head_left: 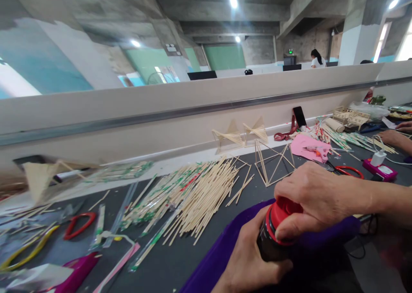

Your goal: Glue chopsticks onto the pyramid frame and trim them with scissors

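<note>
Bottle inside left grip, below right grip.

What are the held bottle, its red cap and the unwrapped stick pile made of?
Bottle: dark, smooth-looking body; plastic or coated metal, can't tell which.
Red cap: likely plastic; smooth, evenly coloured.
Stick pile: likely wood or bamboo, unpainted; pale tan, matte.
</note>
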{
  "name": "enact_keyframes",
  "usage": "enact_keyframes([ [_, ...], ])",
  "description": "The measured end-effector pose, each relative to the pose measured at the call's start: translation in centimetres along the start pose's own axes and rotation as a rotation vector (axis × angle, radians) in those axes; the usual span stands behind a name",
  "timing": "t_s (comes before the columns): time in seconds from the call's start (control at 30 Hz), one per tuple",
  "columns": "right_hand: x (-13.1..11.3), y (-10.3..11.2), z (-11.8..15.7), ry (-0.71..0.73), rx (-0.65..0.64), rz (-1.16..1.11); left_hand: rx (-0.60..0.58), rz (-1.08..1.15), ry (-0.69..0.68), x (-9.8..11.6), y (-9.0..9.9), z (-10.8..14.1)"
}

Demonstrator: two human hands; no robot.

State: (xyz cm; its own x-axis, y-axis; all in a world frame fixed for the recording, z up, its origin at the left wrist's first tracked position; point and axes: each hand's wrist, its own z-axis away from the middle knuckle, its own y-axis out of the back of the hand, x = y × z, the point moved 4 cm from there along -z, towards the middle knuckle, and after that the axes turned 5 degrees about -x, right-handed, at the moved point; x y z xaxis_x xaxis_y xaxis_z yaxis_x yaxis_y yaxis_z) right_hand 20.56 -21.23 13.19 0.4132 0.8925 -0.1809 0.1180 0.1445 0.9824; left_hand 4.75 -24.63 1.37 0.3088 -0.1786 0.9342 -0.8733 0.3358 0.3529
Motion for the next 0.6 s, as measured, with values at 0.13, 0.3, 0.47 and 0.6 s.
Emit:
enact_keyframes([
  [0.13,-0.46,0.37,0.5,0.196,0.063,-0.025,-0.036,0.053,-0.029,-0.31,0.02,-0.28],
  [0.3,-0.19,-0.23,0.11,0.045,-0.029,0.034,-0.004,-0.021,-0.037,-0.09,0.16,-0.16],
  [0.47,-0.27,0.0,0.32,0.058,0.017,0.005,0.012,-0.009,-0.054,0.08,0.14,-0.01],
  [0.6,-0.77,0.04,0.88,0.159,0.002,-0.002,-0.017,-0.02,-0.071,-0.07,0.03,0.04],
])
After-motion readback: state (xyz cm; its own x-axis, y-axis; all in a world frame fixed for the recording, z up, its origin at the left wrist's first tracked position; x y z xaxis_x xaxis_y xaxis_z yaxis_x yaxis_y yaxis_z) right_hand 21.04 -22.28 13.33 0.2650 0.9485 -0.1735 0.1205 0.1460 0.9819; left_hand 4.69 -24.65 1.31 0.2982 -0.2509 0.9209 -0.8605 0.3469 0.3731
